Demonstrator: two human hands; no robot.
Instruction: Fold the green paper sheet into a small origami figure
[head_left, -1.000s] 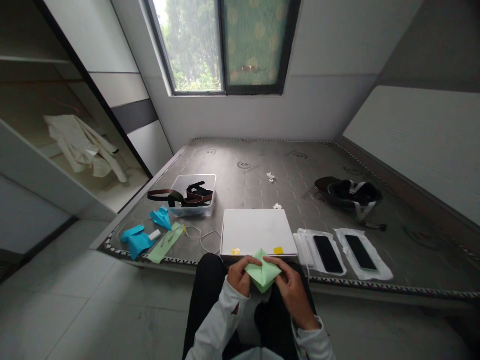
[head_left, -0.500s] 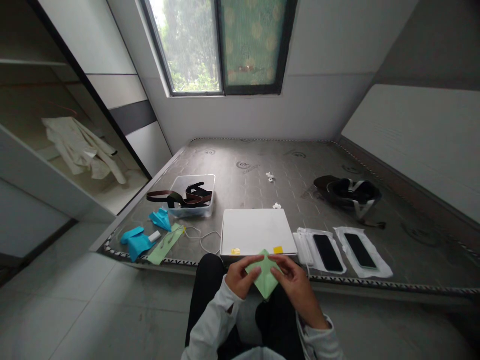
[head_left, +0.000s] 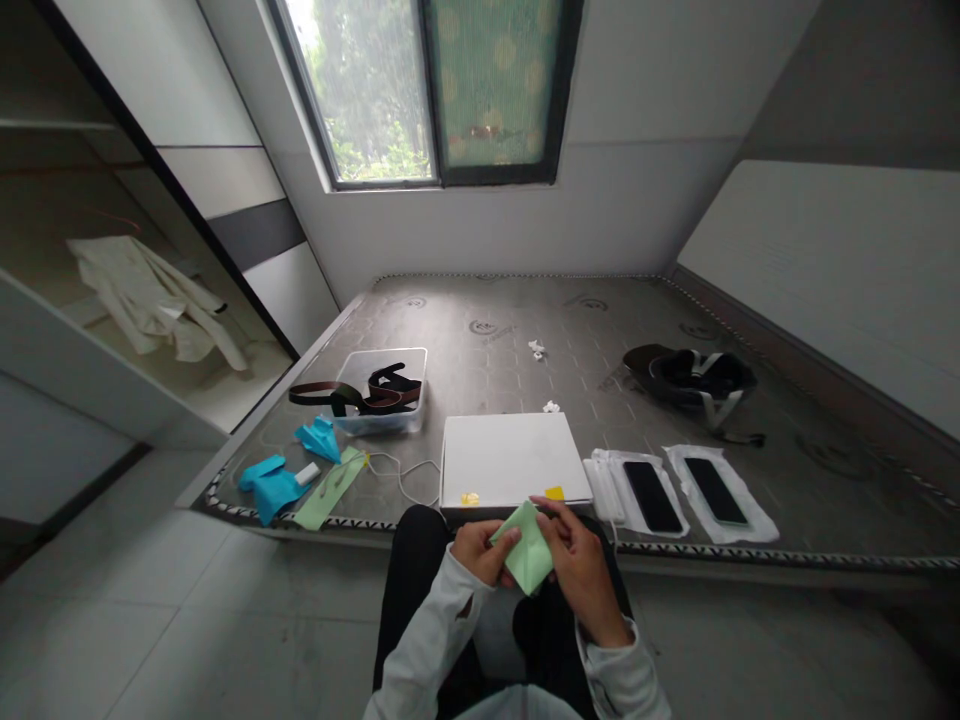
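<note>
Between my two hands is a piece of light green folded paper (head_left: 529,552), diamond-shaped with a crease down its middle. My left hand (head_left: 482,550) pinches its left corner, thumb on top. At the right edge, my right hand (head_left: 581,565) grips the paper between thumb and fingers, with the index finger stretched over the top corner. The paper is above my lap, just in front of a white box (head_left: 514,455) that carries a yellow square (head_left: 554,494) and a crumpled yellow bit (head_left: 469,499) along its near edge.
On the mattress (head_left: 487,370) to the left are blue folded papers (head_left: 279,492), a green strip (head_left: 330,490), a white cable (head_left: 405,470) and a plastic tub (head_left: 418,415) with a belt (head_left: 386,400). Rightward lie two phones (head_left: 651,497) on white wrapping and a dark cap (head_left: 690,378).
My right hand has shifted its hold, its index finger now extended over the paper's top. The paper has turned slightly, and the view has moved a little.
</note>
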